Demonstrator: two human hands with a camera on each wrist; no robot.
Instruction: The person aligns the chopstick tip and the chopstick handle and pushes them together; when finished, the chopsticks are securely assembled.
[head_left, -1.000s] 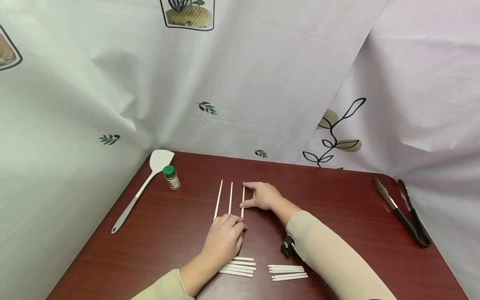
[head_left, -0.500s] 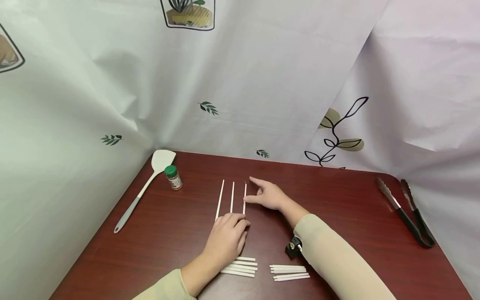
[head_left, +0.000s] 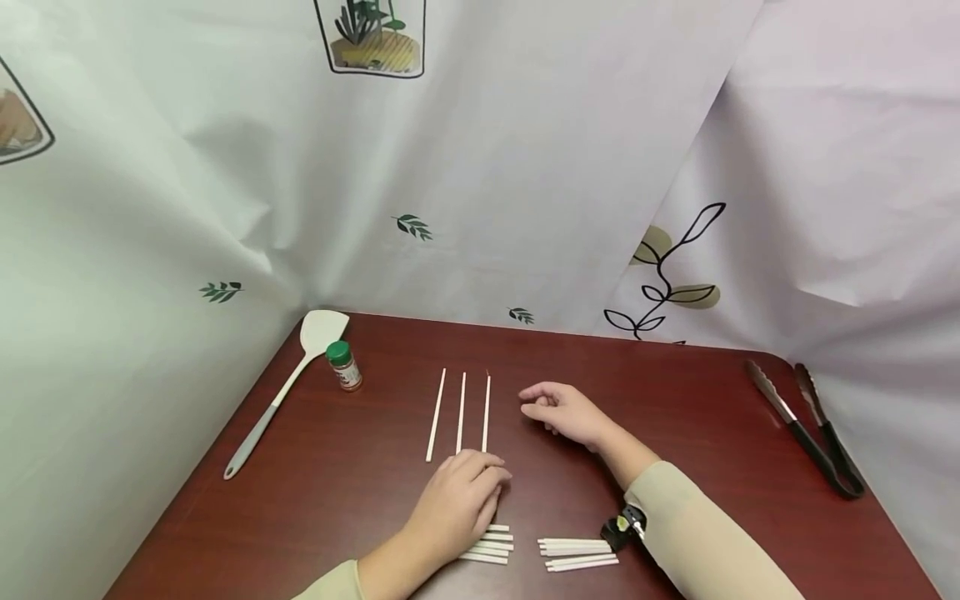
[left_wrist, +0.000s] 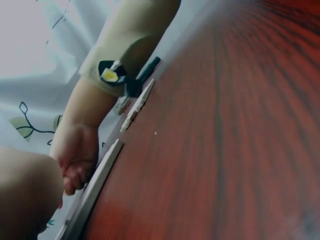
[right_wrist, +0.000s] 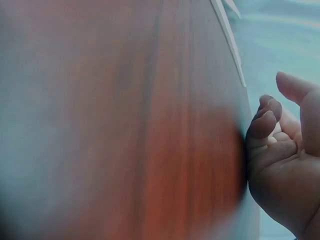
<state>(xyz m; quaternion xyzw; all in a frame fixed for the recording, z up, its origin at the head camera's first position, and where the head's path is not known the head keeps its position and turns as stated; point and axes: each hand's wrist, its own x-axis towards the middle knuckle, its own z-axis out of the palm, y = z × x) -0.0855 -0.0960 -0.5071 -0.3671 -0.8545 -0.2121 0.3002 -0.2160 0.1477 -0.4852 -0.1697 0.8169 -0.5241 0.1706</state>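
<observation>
Three thin white sticks lie side by side on the dark red table in the head view: a left one (head_left: pixel 437 415), a middle one (head_left: pixel 461 413) and a right one (head_left: pixel 487 414). My left hand (head_left: pixel 459 502) is just below them, its relaxed fingers overlapping the near ends of the middle and right sticks. Under its wrist a bundle of white sticks (head_left: pixel 491 547) is partly covered. To the right of the three sticks, my right hand (head_left: pixel 567 413) hovers with loosely curled fingers, holding nothing. Its fingers and palm show in the right wrist view (right_wrist: pixel 285 155).
A second bundle of white sticks (head_left: pixel 576 548) lies near the right forearm, by a black wrist device (head_left: pixel 618 531). At the left are a white spatula (head_left: pixel 281 392) and a green-capped spice jar (head_left: pixel 344 367). Black-handled tongs (head_left: pixel 821 442) rest at the far right.
My right hand has left the right stick, drawing back rightward and nearer while its fingers curl loosely. My left hand has slid slightly nearer, uncovering the left stick's near end.
</observation>
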